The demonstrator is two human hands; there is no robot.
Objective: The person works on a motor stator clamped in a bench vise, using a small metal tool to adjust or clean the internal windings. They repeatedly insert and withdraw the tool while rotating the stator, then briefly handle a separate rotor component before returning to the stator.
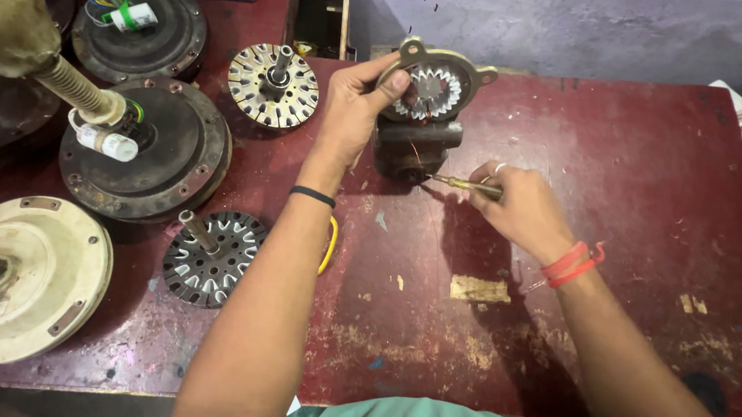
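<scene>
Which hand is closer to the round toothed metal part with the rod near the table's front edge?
Left. The left hand is above and right of that toothed part; the right hand is farther right.

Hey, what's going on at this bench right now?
A person is working on a small motor stator standing on a worn red table. The left hand grips its rim, while the right hand points a thin screwdriver-like tool at its dark base. Two loose stator cores and several round fan motor housings lie to the left.

Dull cast-metal motor housing on a worn, scratched red-painted table.
</scene>
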